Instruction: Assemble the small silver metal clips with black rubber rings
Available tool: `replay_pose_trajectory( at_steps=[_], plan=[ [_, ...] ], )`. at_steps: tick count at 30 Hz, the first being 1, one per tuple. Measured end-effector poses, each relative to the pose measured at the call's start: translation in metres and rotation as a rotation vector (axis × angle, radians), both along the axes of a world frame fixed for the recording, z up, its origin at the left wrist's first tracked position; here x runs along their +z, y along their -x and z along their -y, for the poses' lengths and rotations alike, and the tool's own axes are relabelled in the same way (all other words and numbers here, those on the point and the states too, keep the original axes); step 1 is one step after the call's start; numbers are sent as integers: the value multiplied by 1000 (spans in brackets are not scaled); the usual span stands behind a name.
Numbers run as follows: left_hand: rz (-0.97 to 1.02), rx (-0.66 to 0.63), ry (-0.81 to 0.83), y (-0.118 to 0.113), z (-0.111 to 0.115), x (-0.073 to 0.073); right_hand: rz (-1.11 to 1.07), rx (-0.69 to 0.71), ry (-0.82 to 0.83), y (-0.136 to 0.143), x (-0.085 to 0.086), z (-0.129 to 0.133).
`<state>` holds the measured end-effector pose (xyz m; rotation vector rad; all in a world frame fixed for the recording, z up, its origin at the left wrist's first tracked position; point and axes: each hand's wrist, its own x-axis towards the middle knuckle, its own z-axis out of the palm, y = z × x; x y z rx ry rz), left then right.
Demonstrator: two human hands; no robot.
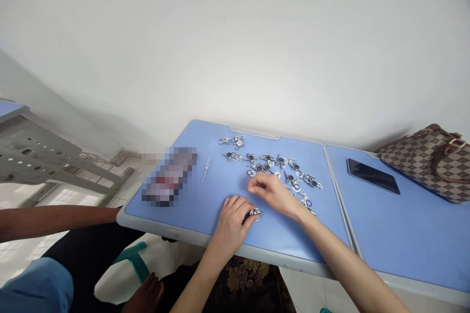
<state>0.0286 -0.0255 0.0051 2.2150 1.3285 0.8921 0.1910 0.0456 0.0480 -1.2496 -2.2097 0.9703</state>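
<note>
Left hand: fingers gripping metal fitting, near desk's front edge | right hand: fingers curled, cannot tell whether holding anything | loose fittings: spread toward right and back edges | screwdriver: left part, open room between it and left hand

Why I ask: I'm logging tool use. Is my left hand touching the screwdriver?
Apart. The head view shows your left hand below and right of the screwdriver, with bare blue tabletop plainly between them.
</note>
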Motion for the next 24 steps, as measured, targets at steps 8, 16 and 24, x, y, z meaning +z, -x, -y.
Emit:
replay_pose_trajectory(
  at_steps=[8, 16, 24],
  plan=[
    [-12, -5, -6, 1, -1, -4, -306, -164, 435, -28, -31, 40],
    [-35, 8, -11, 0, -1, -2, -360, -197, 577, -24, -33, 31],
    [-35, -7, 13, 0, -1, -3, -344, -229, 697, -22, -27, 28]
  ],
)
